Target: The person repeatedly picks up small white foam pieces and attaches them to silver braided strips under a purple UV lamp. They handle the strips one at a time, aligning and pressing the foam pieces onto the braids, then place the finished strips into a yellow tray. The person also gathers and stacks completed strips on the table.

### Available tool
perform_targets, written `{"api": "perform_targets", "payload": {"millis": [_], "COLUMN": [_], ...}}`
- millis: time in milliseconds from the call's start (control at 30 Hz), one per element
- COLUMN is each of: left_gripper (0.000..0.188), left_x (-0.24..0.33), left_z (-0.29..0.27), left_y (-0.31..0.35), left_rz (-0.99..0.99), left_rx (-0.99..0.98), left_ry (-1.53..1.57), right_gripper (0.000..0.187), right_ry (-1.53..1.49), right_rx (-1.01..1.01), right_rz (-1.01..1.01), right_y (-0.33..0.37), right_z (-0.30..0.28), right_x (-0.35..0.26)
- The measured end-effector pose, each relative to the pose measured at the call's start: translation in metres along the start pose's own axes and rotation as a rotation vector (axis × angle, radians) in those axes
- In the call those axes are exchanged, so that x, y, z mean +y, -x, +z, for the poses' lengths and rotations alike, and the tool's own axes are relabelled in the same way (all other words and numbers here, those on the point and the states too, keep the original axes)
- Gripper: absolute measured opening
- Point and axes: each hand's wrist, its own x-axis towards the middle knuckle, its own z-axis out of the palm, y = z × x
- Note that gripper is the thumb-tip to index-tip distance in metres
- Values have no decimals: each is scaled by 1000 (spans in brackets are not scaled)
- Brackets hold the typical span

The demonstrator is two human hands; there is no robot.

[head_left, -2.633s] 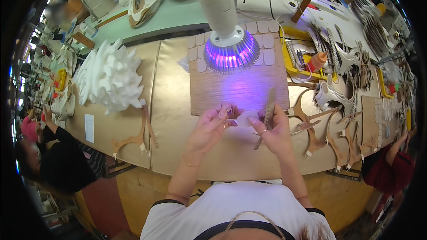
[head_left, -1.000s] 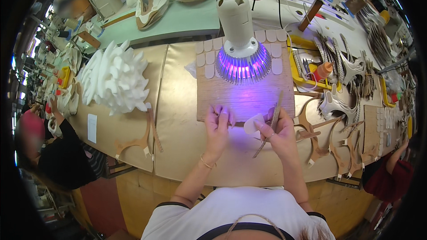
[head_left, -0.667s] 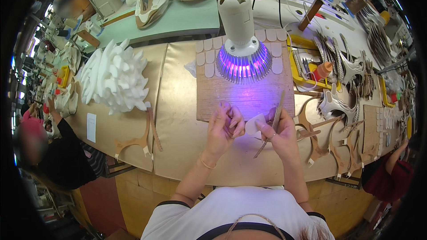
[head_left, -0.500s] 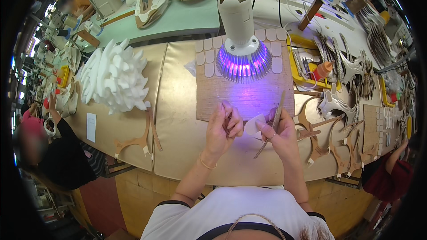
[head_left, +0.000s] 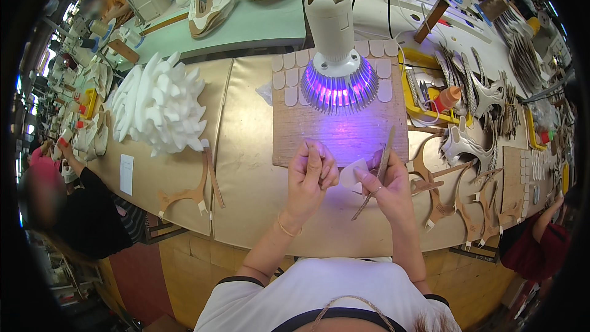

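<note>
My right hand (head_left: 391, 184) grips a narrow brown textured strip (head_left: 385, 158) that slants through its fingers. Between its thumb and fingers it also pinches a small white rounded tab (head_left: 351, 174), which points toward my other hand. My left hand (head_left: 311, 175) is raised just left of the tab, fingers curled in and thumb pressed against them. Whatever may be between those fingertips is too small to make out. Both hands are at the near edge of a brown board (head_left: 338, 138), below a white lamp (head_left: 340, 80) that casts purple light.
Pale rounded tabs (head_left: 384, 89) line the board's far side. To the left rises a pile of white foam pieces (head_left: 157, 107), with a brown cut shoe part (head_left: 193, 193) nearby. Rightward are a yellow tray (head_left: 424, 114), an orange-capped bottle (head_left: 447, 98) and several brown straps (head_left: 470, 224). Co-workers sit at both sides.
My left hand has turned slightly, and its thumb now stands upright against the curled fingers. My right hand keeps the strip and tab almost still. At left, a co-worker's arm has shifted.
</note>
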Motion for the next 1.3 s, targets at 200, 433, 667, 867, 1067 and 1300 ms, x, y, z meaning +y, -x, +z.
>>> {"api": "perform_targets", "payload": {"millis": [200, 433, 667, 867, 1067, 1300], "left_gripper": [19, 33, 25, 25, 34, 27], "left_x": [-7, -36, -37, -11, 16, -1], "left_z": [-11, -10, -24, -33, -26, -18], "left_y": [-6, -13, -18, -32, -39, -43], "left_rz": [29, 177, -147, -190, -172, -254], "left_rx": [22, 106, 251, 80, -19, 138], "left_ry": [185, -444, -6, -382, -524, -69], "right_gripper": [24, 24, 29, 29, 25, 24], "right_ry": [13, 46, 60, -5, 21, 30], "right_rx": [9, 1, -41, -102, -82, 29], "right_rz": [28, -55, -48, 15, -62, -161], "right_y": [-3, -30, -41, -36, -37, -46], "right_z": [2, 14, 17, 16, 16, 18], "right_x": [-1, 1, 9, 8, 9, 7]}}
